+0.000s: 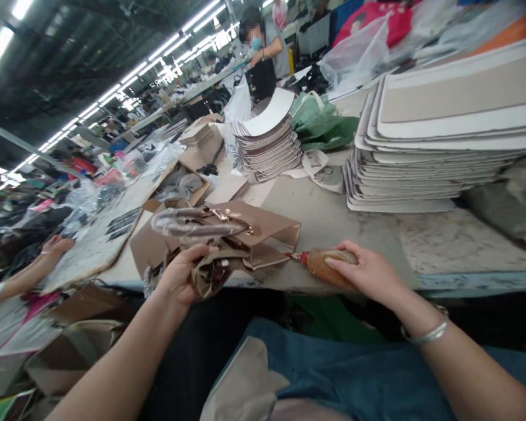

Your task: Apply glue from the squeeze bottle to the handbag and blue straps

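"Noting the right hand first: what grip?"

"Wrapped round an amber bottle. Red nozzle points at the tan bag's edge; contact, I cannot tell from where I stand."

"Left hand?"

"Clamped on crumpled brown fabric at the bag's near side. Bag lies near the bench's front edge, plastic-wrapped handle on top."

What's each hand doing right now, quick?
Left hand: closed, holding crumpled brown fabric at the bag.
Right hand: closed around an amber bottle.
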A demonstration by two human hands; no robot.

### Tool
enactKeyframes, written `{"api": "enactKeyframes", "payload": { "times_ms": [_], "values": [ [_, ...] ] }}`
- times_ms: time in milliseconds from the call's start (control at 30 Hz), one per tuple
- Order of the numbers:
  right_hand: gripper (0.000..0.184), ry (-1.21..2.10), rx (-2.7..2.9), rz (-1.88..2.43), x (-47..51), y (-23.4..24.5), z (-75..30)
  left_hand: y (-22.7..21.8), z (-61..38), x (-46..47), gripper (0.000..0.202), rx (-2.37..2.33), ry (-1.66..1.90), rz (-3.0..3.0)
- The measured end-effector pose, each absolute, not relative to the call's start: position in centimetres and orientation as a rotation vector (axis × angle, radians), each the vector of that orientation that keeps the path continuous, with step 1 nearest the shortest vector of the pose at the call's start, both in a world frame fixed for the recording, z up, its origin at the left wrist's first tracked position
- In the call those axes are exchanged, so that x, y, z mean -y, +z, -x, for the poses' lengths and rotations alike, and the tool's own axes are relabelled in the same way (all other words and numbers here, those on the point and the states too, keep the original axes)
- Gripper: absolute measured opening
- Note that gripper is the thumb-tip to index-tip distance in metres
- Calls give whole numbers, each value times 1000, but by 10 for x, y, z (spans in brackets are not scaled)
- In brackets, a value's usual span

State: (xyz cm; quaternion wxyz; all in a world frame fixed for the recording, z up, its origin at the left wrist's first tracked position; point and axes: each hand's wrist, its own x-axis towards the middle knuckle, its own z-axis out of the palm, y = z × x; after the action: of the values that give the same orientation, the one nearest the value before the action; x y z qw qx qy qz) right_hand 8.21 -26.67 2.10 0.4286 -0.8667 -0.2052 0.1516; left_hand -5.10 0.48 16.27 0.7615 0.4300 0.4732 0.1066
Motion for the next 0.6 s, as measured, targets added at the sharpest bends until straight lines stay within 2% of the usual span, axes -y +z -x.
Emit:
{"api": "enactKeyframes", "payload": {
  "times_ms": [233,367,533,600],
  "values": [
    [26,351,611,2198,264,20,-62,198,12,20,13,-1008,98,-1020],
    [25,241,727,2218,268,15,-56,198,-14,23,15,-935,-8,-1061],
    [31,-80,764,2238,282,7,-55,192,-31,21,16,-880,-55,-1107],
    [32,-74,727,2213,287,6,-55,189,-32,20,17,-871,-47,-1135]
  ]
}}
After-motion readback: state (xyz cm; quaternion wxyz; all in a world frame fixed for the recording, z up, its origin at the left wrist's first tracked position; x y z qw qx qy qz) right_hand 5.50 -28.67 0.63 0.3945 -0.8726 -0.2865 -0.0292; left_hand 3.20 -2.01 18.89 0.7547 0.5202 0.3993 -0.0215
